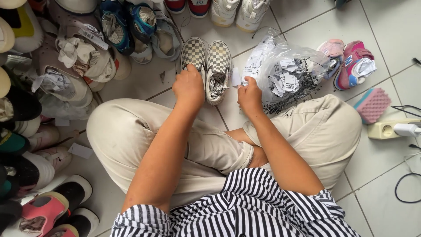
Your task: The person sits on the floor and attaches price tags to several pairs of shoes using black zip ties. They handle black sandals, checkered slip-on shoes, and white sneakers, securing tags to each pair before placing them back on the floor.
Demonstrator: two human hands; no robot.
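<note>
While the left hand (pixel 189 86) grips a checkered shoe (pixel 193 55) (arm outstretched), the right hand (pixel 249 96) pinches a paper tag (pixel 237 78).

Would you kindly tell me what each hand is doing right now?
Left hand: closed on the left checkered slip-on shoe.
Right hand: pinching a white paper tag.

Small slip-on canvas shoes (pixel 206 61): grey-white checkerboard. Cloth trousers (pixel 131 131): plain beige. Shirt (pixel 245 210): black-white stripes. Ridged sponge block (pixel 372 104): pink, teal edge. Child's sneakers (pixel 351 61): pink. Tiled floor (pixel 386 30): white.
</note>
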